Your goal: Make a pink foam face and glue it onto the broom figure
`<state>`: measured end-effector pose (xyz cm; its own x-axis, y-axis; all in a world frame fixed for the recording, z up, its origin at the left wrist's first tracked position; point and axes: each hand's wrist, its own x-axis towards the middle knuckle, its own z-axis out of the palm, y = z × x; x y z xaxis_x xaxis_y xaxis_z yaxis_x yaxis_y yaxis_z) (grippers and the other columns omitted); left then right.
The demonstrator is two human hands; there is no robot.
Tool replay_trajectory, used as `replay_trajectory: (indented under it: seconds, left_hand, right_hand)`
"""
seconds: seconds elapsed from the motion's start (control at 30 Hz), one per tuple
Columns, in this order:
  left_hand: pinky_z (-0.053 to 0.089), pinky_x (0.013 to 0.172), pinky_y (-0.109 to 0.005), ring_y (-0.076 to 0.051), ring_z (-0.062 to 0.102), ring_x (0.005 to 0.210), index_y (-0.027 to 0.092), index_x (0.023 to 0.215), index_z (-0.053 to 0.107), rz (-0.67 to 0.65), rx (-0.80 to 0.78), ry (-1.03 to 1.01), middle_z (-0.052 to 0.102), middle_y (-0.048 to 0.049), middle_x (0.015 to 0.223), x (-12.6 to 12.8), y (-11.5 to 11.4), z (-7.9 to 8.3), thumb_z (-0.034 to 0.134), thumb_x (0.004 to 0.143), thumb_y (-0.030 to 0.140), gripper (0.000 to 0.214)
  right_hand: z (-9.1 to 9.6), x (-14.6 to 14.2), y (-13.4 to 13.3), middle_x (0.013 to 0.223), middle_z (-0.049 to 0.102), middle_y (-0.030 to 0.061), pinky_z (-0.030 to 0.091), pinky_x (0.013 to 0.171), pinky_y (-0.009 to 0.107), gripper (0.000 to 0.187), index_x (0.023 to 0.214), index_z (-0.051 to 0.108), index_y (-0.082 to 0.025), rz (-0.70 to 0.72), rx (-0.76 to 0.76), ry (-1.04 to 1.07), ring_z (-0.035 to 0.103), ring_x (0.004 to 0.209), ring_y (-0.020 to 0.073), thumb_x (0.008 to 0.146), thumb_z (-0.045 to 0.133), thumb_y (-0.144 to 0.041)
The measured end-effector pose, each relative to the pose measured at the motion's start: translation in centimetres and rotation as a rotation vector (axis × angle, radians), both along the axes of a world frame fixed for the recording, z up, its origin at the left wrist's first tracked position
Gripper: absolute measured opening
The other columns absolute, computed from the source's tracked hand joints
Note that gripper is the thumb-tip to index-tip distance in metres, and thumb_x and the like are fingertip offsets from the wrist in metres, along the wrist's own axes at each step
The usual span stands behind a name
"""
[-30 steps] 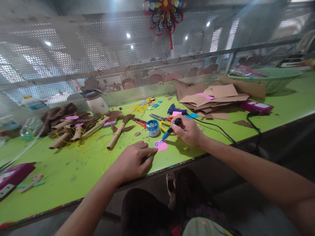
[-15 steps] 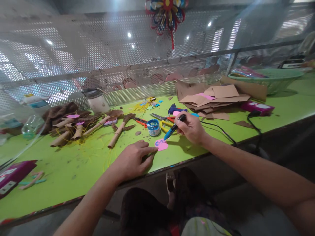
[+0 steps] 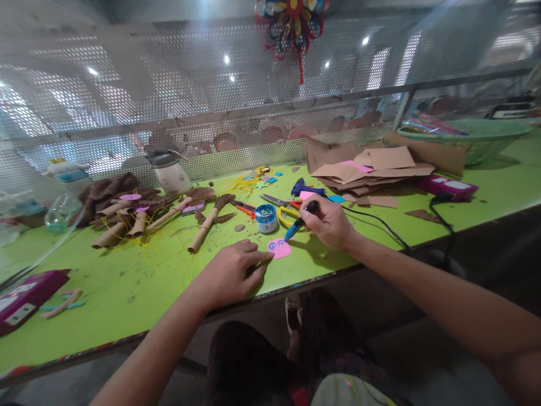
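Note:
My right hand (image 3: pixel 328 223) is closed round a blue and black corded glue pen (image 3: pixel 299 221), its tip touching a small pink foam shape (image 3: pixel 279 248) with blue swirls on the green table (image 3: pixel 139 282). My left hand (image 3: pixel 231 272) rests on the table with fingers stretched out, its fingertips pressing the left edge of the pink shape. A small blue pot (image 3: pixel 266 218) stands just behind the shape.
Scissors (image 3: pixel 274 201), an orange cutter (image 3: pixel 242 209) and rolled paper brooms (image 3: pixel 207 221) lie behind. Brown card sheets (image 3: pixel 363 166), a magenta box (image 3: pixel 447 186) and a green basket (image 3: pixel 469 135) are at right. A perforated metal screen (image 3: pixel 211 113) backs the table. Another magenta box (image 3: pixel 25 296) lies at left.
The pen tip has shifted slightly over the pink shape. The view has drifted a little; my left hand keeps pressing the shape.

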<state>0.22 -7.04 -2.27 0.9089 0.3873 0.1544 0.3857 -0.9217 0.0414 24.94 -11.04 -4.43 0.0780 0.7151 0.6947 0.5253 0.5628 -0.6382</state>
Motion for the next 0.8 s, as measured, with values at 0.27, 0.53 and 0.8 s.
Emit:
replay_trajectory:
  seconds: [0.27, 0.53, 0.8]
  left_hand:
    - [0.04, 0.067, -0.031, -0.02, 0.056, 0.077, 0.018, 0.12, 0.068, -0.005, -0.005, -0.012, 0.062, -0.0072, 0.081, -0.04, 0.0, -0.04, 0.044, 0.091, 0.021, 0.037]
    - [0.04, 0.068, -0.031, -0.02, 0.056, 0.078, 0.018, 0.121, 0.067, 0.009, 0.002, 0.002, 0.062, -0.0072, 0.082, -0.06, -0.15, 0.0, 0.044, 0.091, 0.02, 0.038]
    - [0.041, 0.068, -0.031, -0.019, 0.056, 0.077, 0.019, 0.122, 0.067, -0.001, 0.017, -0.009, 0.062, -0.007, 0.082, -0.14, -0.04, -0.09, 0.045, 0.091, 0.02, 0.038]
  right_hand:
    - [-0.05, -0.02, 0.12, 0.054, 0.051, -0.0058, 0.038, 0.047, 0.022, 0.015, 0.08, 0.052, -0.02, 0.07, -0.014, 0.138, 0.048, 0.046, 0.0094, 0.089, 0.053, -0.031]
    - [0.18, -0.08, -0.08, 0.058, 0.053, -0.004, 0.039, 0.05, 0.023, 0.012, 0.081, 0.053, -0.02, -0.002, -0.005, 0.012, 0.049, 0.049, 0.0103, 0.088, 0.052, -0.029]
    - [0.2, -0.14, -0.15, 0.054, 0.052, -0.0052, 0.039, 0.047, 0.022, 0.015, 0.078, 0.052, -0.02, 0.057, -0.054, 0.109, 0.049, 0.046, 0.0093, 0.087, 0.054, -0.032]
